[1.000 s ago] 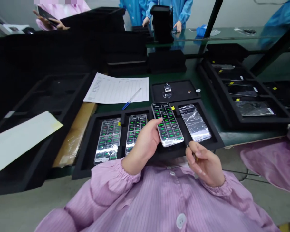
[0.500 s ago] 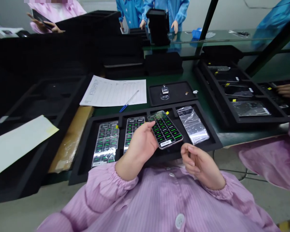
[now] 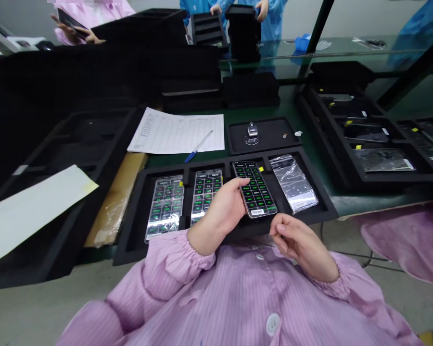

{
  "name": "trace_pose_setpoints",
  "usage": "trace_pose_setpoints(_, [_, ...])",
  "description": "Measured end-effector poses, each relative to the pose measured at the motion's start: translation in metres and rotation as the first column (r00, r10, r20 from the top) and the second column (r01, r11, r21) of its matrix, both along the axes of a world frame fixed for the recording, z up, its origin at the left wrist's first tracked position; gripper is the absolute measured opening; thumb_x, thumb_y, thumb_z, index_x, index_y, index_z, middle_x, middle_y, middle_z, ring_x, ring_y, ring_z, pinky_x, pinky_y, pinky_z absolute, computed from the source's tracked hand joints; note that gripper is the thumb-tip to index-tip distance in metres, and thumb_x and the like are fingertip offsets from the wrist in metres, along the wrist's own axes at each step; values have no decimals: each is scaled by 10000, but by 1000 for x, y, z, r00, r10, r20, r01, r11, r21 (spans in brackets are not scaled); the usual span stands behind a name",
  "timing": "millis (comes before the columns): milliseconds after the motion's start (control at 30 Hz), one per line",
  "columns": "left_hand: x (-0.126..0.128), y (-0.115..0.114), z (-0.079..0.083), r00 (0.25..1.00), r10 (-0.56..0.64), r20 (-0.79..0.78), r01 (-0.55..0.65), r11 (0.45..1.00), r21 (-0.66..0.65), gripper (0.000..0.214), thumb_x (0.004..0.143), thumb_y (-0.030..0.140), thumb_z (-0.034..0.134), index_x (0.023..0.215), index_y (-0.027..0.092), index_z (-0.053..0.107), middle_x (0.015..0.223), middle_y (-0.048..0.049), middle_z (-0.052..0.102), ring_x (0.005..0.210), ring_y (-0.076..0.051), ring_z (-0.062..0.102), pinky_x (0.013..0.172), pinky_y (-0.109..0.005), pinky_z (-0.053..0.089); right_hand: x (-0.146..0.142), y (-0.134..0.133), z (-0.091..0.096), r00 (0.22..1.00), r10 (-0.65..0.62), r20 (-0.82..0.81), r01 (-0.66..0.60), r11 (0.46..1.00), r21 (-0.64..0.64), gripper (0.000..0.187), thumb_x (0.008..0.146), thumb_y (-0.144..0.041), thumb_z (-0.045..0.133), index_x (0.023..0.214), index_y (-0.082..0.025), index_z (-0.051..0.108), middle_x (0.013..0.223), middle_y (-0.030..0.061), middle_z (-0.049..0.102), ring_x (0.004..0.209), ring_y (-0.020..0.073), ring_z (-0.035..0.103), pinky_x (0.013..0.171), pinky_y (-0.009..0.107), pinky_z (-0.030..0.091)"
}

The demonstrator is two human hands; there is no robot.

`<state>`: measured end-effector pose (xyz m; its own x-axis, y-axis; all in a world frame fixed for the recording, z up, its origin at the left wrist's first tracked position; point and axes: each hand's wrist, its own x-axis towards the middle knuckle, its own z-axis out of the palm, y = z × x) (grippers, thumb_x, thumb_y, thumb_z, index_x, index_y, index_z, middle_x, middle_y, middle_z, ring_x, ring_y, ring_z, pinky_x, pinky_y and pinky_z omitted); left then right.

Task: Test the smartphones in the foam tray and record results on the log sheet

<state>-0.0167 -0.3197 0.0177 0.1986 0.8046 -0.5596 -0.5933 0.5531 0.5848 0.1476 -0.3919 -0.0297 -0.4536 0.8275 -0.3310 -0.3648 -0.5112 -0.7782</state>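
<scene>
My left hand [image 3: 222, 211] grips a smartphone [image 3: 259, 193] by its left edge, thumb over the lit screen, which shows a grid of green text. A white label lies at the phone's lower end. Beside its lower right corner, my right hand [image 3: 299, 240] is loosely curled, apart from the phone, and I see nothing in its fingers. Under the phone is a black foam tray [image 3: 326, 211] with compartments. Two lit phones lie in its left part, one phone [image 3: 167, 204] at the far left and another phone [image 3: 205, 192] partly behind my left wrist. A dark-screened phone [image 3: 295, 185] in clear film lies at the right.
Behind the tray are a printed sheet [image 3: 180, 129], a blue pen [image 3: 198, 146] and a small black tray [image 3: 274, 144] holding a metal piece. Stacked foam trays [image 3: 350, 180] with phones stand right. A brown wrapped board [image 3: 111, 206] lies left. Other people stand across the bench.
The held phone has turned more upright, and its screen faces me more squarely. My right hand stays near its lower corner. Across the bench, a person has lifted a black tray.
</scene>
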Motion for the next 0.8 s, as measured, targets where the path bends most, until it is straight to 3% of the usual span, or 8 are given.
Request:
trace_pose_setpoints(167, [3,-8,-5,986,-26,-166,44,993,109,139,784,187,627,904,134,673,1162,-120,710,1213,-273,609,1102,-409,433,-1,0,-3,996,50,70,-52,999,18,307,841,-451,713,755,-171,621,507,-51,475,409,50,255,382,199,119])
trace_pose_setpoints(267, [-11,-25,5,935,107,-337,-39,979,202,333,744,213,724,1074,213,681,1445,-53,573,1436,-259,415,1225,-404,284,8,2,5,983,-146,114,132,984,122,392,849,-450,705,613,-188,536,492,-46,424,418,60,273,393,217,146])
trace_pose_setpoints(333, [-29,-38,14,869,245,-430,-109,942,316,451,758,226,741,1196,289,658,1524,11,496,1493,-233,328,1252,-409,252,22,9,21,916,-394,81,366,900,238,469,864,-425,683,536,-205,430,474,-54,341,422,67,262,398,231,166])
trace_pose_setpoints(400, [-51,-50,23,782,405,-474,-158,864,477,447,799,223,710,1231,321,654,1516,36,504,1492,-224,332,1241,-417,309,39,27,44,826,-563,26,521,781,344,494,898,-378,628,517,-214,359,482,-52,280,431,73,260,406,241,186])
trace_pose_setpoints(467, [-75,-59,28,682,553,-479,-206,773,600,398,822,199,682,1204,312,679,1470,30,553,1464,-226,384,1211,-416,383,54,60,68,810,-586,23,517,732,444,476,962,-340,503,532,-217,339,516,-41,288,428,68,263,408,247,182])
trace_pose_setpoints(567, [-107,-67,29,552,672,-494,-279,707,649,352,826,155,668,1145,294,716,1391,13,619,1404,-241,470,1178,-437,442,62,132,85,798,-515,313,349,818,458,375,1014,-291,332,652,-229,413,613,-54,325,419,50,232,407,246,180])
trace_pose_setpoints(700, [-137,-79,20,423,745,-515,-356,659,662,292,809,160,704,1057,306,751,1247,29,701,1340,-264,540,1192,-504,421,45,228,61,660,-451,601,230,883,410,222,943,-153,512,721,-174,519,646,-37,440,495,71,367,463,226,335])
trace_pose_setpoints(800, [-153,-88,10,345,761,-549,-351,647,677,276,803,195,736,1047,325,756,1208,52,718,1314,-276,564,1195,-508,423,30,271,37,509,-427,748,159,900,406,161,970,-224,593,840,-129,595,757,-10,560,602,93,511,565,234,465])
